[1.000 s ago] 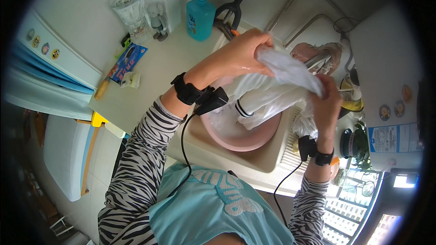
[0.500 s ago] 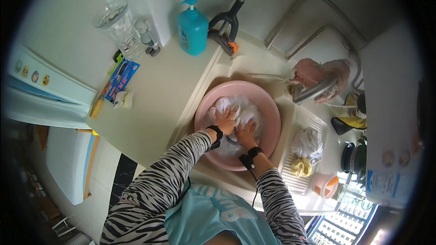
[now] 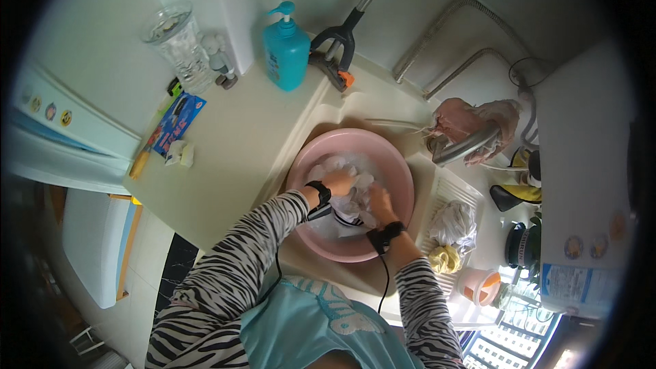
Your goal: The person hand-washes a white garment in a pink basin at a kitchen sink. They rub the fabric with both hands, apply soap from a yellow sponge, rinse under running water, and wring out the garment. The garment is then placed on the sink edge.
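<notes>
A pink basin (image 3: 403, 184) stands in the sink, with sudsy water and a wet white cloth (image 3: 354, 199) inside. One edge of the cloth carries dark stripes. My left hand (image 3: 337, 182) is closed on the cloth's left part, its fingers partly hidden in the folds. On the other side my right hand (image 3: 383, 206) grips the cloth, its fingers curled in. The cloth is bunched and raised a little between the two hands. Each wrist wears a black band, and my sleeves are zebra-striped.
A turquoise pump bottle (image 3: 287, 51) and a glass vase (image 3: 179, 48) stand on the counter (image 3: 225, 157). A metal faucet (image 3: 468, 143) with pink cloth hangs right of the basin. On the ribbed washboard area lie a white cloth bundle (image 3: 454, 222) and a yellow cloth (image 3: 444, 260).
My hands have gone from pressing with spread fingers to gripping the cloth. The right hand has moved slightly right, and the cloth's striped edge now shows more. The view has shifted slightly.
</notes>
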Motion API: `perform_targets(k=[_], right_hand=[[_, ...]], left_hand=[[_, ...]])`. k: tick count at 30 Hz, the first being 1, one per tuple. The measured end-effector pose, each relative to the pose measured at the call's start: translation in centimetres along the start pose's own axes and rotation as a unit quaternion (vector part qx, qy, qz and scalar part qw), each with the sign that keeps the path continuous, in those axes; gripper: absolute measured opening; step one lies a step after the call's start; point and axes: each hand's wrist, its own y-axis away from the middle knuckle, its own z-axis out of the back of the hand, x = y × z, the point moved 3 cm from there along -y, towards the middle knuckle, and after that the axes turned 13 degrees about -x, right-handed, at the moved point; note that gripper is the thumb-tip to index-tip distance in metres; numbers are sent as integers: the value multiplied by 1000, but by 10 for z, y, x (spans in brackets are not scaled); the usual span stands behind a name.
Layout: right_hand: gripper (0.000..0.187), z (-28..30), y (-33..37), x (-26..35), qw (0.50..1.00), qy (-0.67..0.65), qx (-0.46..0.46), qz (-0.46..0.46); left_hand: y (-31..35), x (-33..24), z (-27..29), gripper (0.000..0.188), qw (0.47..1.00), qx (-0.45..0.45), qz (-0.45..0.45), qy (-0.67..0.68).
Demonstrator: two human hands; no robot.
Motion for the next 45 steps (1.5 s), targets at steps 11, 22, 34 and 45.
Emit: perform_targets(k=[11,22,34,45], right_hand=[[24,280,10,188,895,-336,-286,-64],[50,282,73,157,792,-355,-489,-83],[106,19,71,70,957,-135,-206,-153],[19,123,45,109,687,-506,-495,-164]], left_hand=[[33,-131,198,67,816,-294,-189,461],[29,-42,73,47,931,-292,86,202],[20,-133,135,45,915,-325,-18,240],[69,-80,153,43,596,-231,38,768]])
